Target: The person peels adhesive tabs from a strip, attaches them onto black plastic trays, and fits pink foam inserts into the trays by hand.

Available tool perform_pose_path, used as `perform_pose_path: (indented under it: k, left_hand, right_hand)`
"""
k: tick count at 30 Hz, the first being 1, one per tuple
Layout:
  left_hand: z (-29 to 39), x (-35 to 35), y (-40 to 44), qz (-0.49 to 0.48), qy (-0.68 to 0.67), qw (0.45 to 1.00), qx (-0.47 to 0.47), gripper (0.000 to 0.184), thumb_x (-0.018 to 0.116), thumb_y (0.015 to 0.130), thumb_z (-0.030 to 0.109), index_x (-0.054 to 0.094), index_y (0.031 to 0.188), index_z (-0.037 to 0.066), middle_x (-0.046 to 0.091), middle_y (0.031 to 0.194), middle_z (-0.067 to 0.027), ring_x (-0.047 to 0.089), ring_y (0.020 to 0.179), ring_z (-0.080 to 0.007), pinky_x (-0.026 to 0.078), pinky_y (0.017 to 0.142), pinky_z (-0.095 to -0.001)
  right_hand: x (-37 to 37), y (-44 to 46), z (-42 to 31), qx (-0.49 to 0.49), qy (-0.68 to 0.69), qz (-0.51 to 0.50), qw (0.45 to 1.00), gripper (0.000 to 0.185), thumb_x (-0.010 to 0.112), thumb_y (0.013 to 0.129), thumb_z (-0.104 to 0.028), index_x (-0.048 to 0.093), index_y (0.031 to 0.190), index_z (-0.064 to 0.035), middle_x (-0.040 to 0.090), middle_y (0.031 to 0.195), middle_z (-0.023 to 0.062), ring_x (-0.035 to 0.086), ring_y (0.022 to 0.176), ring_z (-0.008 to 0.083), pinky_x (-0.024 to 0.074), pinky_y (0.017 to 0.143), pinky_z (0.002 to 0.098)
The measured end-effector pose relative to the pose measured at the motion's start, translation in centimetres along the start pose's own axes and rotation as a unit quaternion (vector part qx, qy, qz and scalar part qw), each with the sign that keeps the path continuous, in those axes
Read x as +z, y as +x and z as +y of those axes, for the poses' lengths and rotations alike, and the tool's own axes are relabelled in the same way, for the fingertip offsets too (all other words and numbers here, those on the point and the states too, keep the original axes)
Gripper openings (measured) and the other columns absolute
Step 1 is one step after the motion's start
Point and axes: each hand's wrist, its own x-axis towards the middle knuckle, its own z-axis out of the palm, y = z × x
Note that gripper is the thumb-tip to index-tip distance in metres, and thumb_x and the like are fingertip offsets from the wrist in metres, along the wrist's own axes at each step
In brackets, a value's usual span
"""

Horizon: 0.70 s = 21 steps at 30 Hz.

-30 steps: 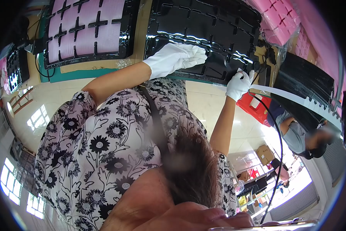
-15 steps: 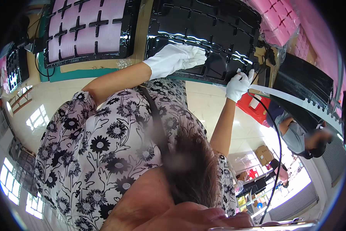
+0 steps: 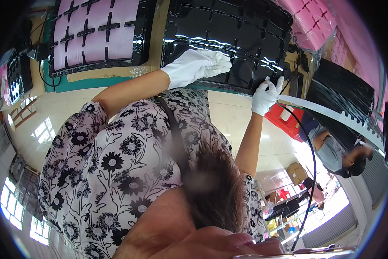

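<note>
In front of me lies a glossy black plastic tray (image 3: 228,30) with moulded ridges and compartments. My left hand (image 3: 198,67), in a white glove, rests across its near edge, fingers stretched out together and pointing right. At the near right corner is my right hand (image 3: 264,97), also gloved in white. Its thumb and forefinger close around the tray's corner, and the other fingers are curled. The glove partly hides the contact there. To the left stands a second black tray (image 3: 144,39) holding pink sheet material (image 3: 96,28) beneath its cross-shaped ridges.
Pink moulded pieces (image 3: 308,21) in clear wrap lie at the upper right. Beside them are ribbed black sheets (image 3: 340,88) and a curved white strip (image 3: 327,110). A black cable (image 3: 313,172) hangs at the right. Another person (image 3: 332,149) works beyond a red item (image 3: 284,118).
My right hand has shifted slightly down and left, its fingers a little differently bent. The tray has moved very slightly left. My left hand stays in place.
</note>
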Motion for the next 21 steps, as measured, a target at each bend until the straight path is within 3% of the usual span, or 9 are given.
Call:
perform_pose_path:
  k: [5,9,11,13,15,18,20,21]
  left_hand:
    - [0.4,0.3,-0.3,0.023,0.022,0.999,-0.012,0.034,0.05,0.094,0.009,0.048,0.124,-0.007,0.053,0.125,-0.0182,0.055,0.114,-0.0258,0.046,0.098,-0.0285]
    - [-0.2,-0.7,-0.1,-0.022,0.04,0.999,0.001,0.038,0.049,0.096,0.016,0.046,0.128,-0.005,0.05,0.129,-0.0173,0.051,0.119,-0.0242,0.042,0.1,-0.0289]
    - [-0.1,-0.8,0.0,-0.014,0.029,0.999,-0.008,0.038,0.049,0.096,0.015,0.045,0.128,-0.005,0.049,0.13,-0.0177,0.05,0.12,-0.0254,0.041,0.101,-0.0296]
    - [-0.1,-0.6,-0.1,-0.015,0.033,0.999,-0.01,0.039,0.049,0.096,0.015,0.045,0.129,-0.005,0.049,0.131,-0.0179,0.049,0.121,-0.0259,0.04,0.102,-0.03]
    - [-0.2,-0.6,-0.1,-0.016,0.037,0.999,-0.01,0.039,0.049,0.096,0.014,0.044,0.129,-0.005,0.048,0.131,-0.0182,0.047,0.123,-0.0265,0.039,0.104,-0.0305]
    - [-0.2,-0.3,-0.2,-0.011,0.029,1.0,0.001,0.037,0.049,0.095,0.015,0.048,0.128,-0.002,0.052,0.128,-0.0156,0.055,0.112,-0.021,0.045,0.094,-0.0259]
    - [0.4,0.8,-0.2,0.016,0.199,0.98,0.002,0.034,0.055,0.092,0.018,0.056,0.12,-0.002,0.065,0.105,-0.0143,0.063,0.085,-0.0175,0.05,0.073,-0.023]
    - [0.8,1.7,0.0,0.015,0.2,0.98,0.002,0.034,0.055,0.092,0.018,0.056,0.12,-0.002,0.065,0.105,-0.0143,0.063,0.085,-0.0175,0.05,0.073,-0.023]
  right_hand:
    - [0.5,0.1,1.9,0.107,0.122,0.05,0.985,0.02,0.057,0.084,-0.006,0.065,0.096,0.0081,0.046,0.134,0.0226,0.044,0.125,0.0333,0.0369,0.102,0.0338]
    - [1.1,0.7,4.5,0.174,0.207,0.049,0.961,0.018,0.058,0.085,-0.001,0.063,0.097,0.0106,0.052,0.129,0.0184,0.053,0.112,0.0229,0.0407,0.095,0.0295]
    - [0.4,1.3,4.2,0.262,0.381,-0.003,0.887,0.015,0.058,0.084,0.004,0.062,0.096,0.0105,0.049,0.131,0.0199,0.052,0.113,0.0242,0.0422,0.094,0.0297]
    - [0.6,1.3,3.8,0.239,0.348,0.009,0.906,0.014,0.058,0.082,0.008,0.063,0.096,0.0093,0.051,0.129,0.0192,0.054,0.106,0.0217,0.0433,0.092,0.03]
    - [0.6,1.4,3.2,0.265,0.4,0.02,0.877,0.012,0.064,0.079,0.008,0.063,0.09,0.0075,0.052,0.127,0.0191,0.054,0.104,0.0208,0.0434,0.091,0.0305]
    - [1.0,1.5,3.8,0.247,0.354,0.01,0.902,0.01,0.069,0.075,0.007,0.063,0.083,0.0055,0.054,0.124,0.0195,0.055,0.101,0.0195,0.0434,0.088,0.0295]
    - [1.0,1.8,4.2,0.247,0.359,-0.002,0.9,0.011,0.07,0.074,0.006,0.062,0.081,0.0046,0.056,0.122,0.0191,0.055,0.099,0.0188,0.043,0.087,0.029]
    - [1.0,1.9,4.3,0.247,0.363,-0.015,0.898,0.012,0.072,0.072,0.005,0.062,0.079,0.0037,0.058,0.119,0.0186,0.055,0.097,0.0181,0.0427,0.087,0.0285]
